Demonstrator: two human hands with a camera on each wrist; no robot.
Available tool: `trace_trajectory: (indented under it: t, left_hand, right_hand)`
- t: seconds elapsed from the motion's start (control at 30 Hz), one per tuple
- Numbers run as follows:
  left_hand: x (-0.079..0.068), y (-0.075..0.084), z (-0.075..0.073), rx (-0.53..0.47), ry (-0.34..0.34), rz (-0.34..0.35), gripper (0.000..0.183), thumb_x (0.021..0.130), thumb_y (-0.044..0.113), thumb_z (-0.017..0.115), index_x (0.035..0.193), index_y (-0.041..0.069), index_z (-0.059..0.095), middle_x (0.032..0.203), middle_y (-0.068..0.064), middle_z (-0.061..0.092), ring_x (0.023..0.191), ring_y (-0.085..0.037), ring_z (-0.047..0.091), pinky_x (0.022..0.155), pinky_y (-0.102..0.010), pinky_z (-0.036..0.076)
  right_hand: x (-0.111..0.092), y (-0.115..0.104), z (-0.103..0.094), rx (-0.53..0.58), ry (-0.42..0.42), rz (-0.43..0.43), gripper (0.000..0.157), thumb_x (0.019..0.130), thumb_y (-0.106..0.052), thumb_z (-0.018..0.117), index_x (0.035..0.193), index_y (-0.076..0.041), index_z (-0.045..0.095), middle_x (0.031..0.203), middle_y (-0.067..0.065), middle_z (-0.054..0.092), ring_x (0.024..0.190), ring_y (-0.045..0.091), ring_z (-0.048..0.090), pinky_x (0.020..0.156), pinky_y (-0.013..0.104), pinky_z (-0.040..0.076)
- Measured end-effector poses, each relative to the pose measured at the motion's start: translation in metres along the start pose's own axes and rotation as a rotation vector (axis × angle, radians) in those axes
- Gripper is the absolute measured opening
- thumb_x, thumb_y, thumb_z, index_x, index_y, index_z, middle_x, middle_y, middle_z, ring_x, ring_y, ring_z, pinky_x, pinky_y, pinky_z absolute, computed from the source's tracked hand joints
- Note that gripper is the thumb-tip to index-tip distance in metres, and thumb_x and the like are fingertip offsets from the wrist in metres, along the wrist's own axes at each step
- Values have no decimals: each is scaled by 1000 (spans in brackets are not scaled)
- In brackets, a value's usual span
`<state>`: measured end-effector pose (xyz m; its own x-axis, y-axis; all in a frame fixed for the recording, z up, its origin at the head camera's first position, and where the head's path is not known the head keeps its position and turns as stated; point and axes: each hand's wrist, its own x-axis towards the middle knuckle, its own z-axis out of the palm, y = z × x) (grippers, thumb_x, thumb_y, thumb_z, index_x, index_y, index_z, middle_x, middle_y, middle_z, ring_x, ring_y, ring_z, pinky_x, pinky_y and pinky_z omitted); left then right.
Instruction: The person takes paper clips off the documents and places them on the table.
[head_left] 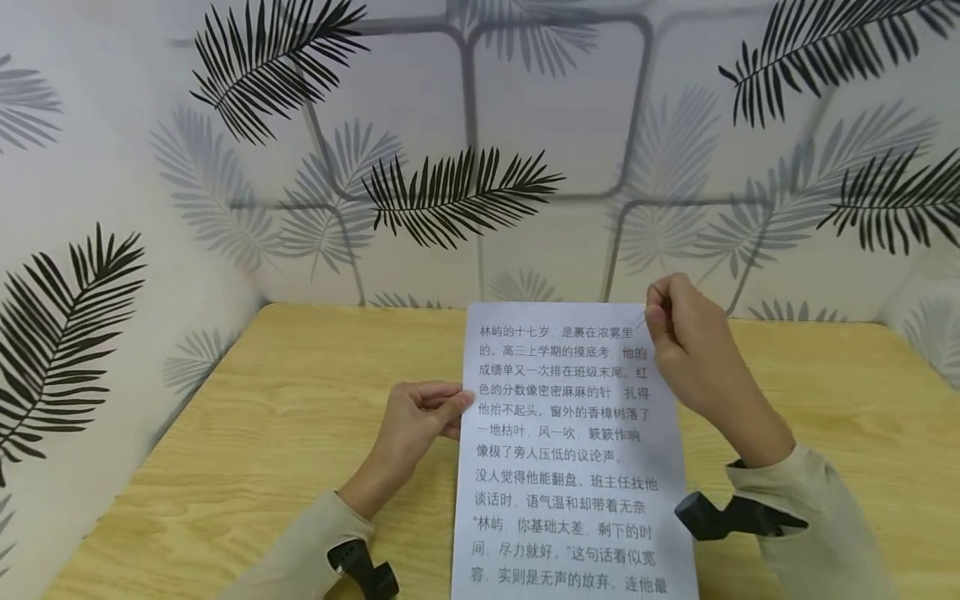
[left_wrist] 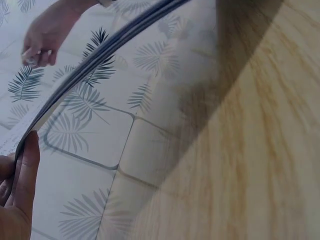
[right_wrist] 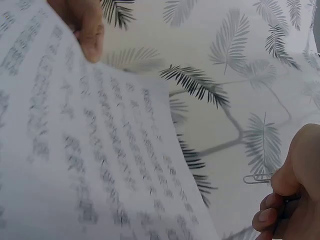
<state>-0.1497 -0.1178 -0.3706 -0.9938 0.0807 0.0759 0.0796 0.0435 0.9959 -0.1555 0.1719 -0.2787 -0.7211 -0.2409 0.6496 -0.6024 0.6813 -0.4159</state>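
Printed sheets of paper (head_left: 562, 467), in a thin stack, stand tilted up above the table. My left hand (head_left: 415, 427) pinches the stack's left edge between thumb and fingers. From the side, in the left wrist view, the stack's edge (left_wrist: 85, 70) looks curved and several layers thick. A silver paper clip (right_wrist: 255, 178) sticks out from my right hand (head_left: 697, 354), which pinches it between thumb and curled fingers. In the head view this clip overlaps the top right corner of the paper, while the right wrist view shows it apart from the paper's edge.
A table with a wood-grain top (head_left: 300, 358) lies beneath the hands. Behind it and at its left rises a pale wall covering (head_left: 420, 108) with dark and grey leaf prints. Each wrist wears a black strap with a small device (head_left: 738, 515).
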Motion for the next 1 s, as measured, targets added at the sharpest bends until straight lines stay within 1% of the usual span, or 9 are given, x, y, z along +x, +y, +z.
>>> trace_trajectory:
  t: [0.2,0.3,0.43,0.6,0.67,0.87,0.93,1.0]
  left_hand:
    - [3,-1,-1,-11,-2,18,16,88,1,68,100,-10,71,85,-19,72,62,-16,68,58,-26,60]
    - [4,-3,-2,-11,-1,3,16,89,1,68,100,-9,71,84,-19,72,62,-15,68,58,-26,60]
    - [3,-5,-3,-8,10,-9,15,89,1,68,99,-10,71,83,-19,72,60,-15,67,57,-26,60]
    - [3,-6,-4,0,20,-22,14,88,0,69,99,-9,72,83,-18,72,60,-15,67,57,-26,60]
    - [3,-7,-4,0,19,-29,14,88,0,69,99,-9,72,82,-18,72,60,-14,67,57,-25,60]
    - [3,-7,-3,-3,9,-19,15,88,0,68,99,-10,71,83,-18,72,60,-14,67,56,-25,59]
    - [3,-7,-3,-4,10,-22,15,88,0,68,99,-9,71,83,-18,72,60,-14,67,56,-24,59]
    - [3,-7,-2,-5,10,-24,15,88,-1,68,99,-9,71,83,-18,72,60,-14,67,56,-24,59]
  right_hand:
    - [-29,41,-18,-78,-33,74,9,98,5,40,90,2,43,71,5,40,58,13,35,49,21,27]
    - [-44,57,-27,-97,-55,90,10,98,5,40,89,1,43,69,4,40,56,10,34,48,21,26]
    - [-60,74,-33,-100,-98,120,10,98,5,41,90,2,44,70,5,41,54,7,34,46,21,27]
    - [-70,87,-42,-119,-162,179,8,99,4,40,92,4,45,72,6,43,55,8,35,46,22,28]
    - [-73,92,-45,-129,-178,190,9,100,3,41,93,4,46,72,6,44,56,8,35,46,22,29]
    - [-81,109,-46,-153,-225,213,9,99,1,43,91,3,49,75,6,47,61,8,37,50,22,30]
    - [-83,115,-46,-162,-255,253,10,99,0,44,92,4,50,78,7,49,63,10,39,52,22,32]
    - [-86,122,-45,-166,-300,319,14,100,-3,43,96,8,51,81,12,53,67,14,44,54,24,36]
